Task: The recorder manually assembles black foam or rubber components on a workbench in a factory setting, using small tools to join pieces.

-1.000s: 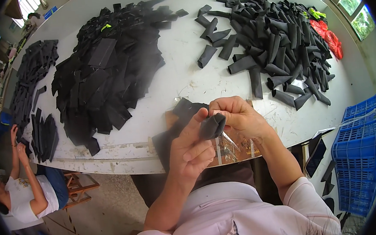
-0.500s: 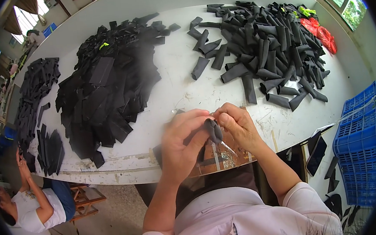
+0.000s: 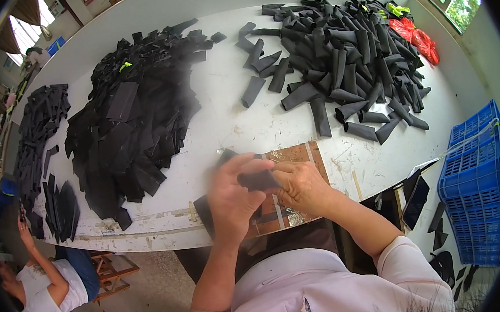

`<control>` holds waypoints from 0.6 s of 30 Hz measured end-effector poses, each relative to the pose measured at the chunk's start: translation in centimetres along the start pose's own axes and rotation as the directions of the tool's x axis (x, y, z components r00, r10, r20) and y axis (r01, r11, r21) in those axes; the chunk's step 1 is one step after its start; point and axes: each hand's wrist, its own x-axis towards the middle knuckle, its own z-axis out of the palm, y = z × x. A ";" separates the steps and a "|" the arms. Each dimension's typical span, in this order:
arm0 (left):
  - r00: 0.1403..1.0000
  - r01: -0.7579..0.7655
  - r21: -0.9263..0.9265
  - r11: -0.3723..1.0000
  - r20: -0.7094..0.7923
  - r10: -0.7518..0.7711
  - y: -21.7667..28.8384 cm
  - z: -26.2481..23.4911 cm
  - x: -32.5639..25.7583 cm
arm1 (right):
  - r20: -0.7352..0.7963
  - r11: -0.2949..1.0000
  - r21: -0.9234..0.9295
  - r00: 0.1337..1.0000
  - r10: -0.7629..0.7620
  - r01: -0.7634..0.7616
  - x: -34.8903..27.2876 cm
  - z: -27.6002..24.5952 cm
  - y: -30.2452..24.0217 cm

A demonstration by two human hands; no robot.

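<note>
A small black tube-like piece of material [image 3: 258, 181] is held between my two hands above the near edge of the white table. My left hand [image 3: 233, 196] is curled round its left end, with the fingers slightly blurred. My right hand [image 3: 301, 188] is closed at the piece's right end, knuckles up. Under my hands lies a brown taped board [image 3: 316, 159] on the tabletop. A dark flat piece [image 3: 203, 213] lies beside my left wrist.
A heap of flat black pieces [image 3: 123, 137] covers the table's left; a pile of rolled black tubes [image 3: 348, 58] lies at the far right, beside a red plastic bag [image 3: 415, 37]. Blue crates [image 3: 476, 187] stand on the right. A seated person [image 3: 49, 274] works at far left.
My right hand has turned knuckles-up and moved left, closer to my left hand. The black tube has swung from upright to lying sideways. A thin pointed metal tool under my right hand no longer shows.
</note>
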 end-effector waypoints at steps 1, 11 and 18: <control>1.000 0.000 0.004 1.000 -0.004 0.000 0.2 -0.1 0.4 | 0.000 1.000 0.005 1.000 -0.002 0.002 0.3 -0.2 -0.3; 0.968 -0.111 0.661 0.742 0.242 -0.070 0.3 -0.1 1.5 | -0.069 0.970 0.240 0.996 0.055 -0.037 -0.8 1.2 -0.1; 0.963 -0.269 0.366 0.891 0.112 0.245 1.0 1.1 0.2 | 0.024 0.986 0.158 0.998 0.054 -0.057 0.3 -0.9 -0.7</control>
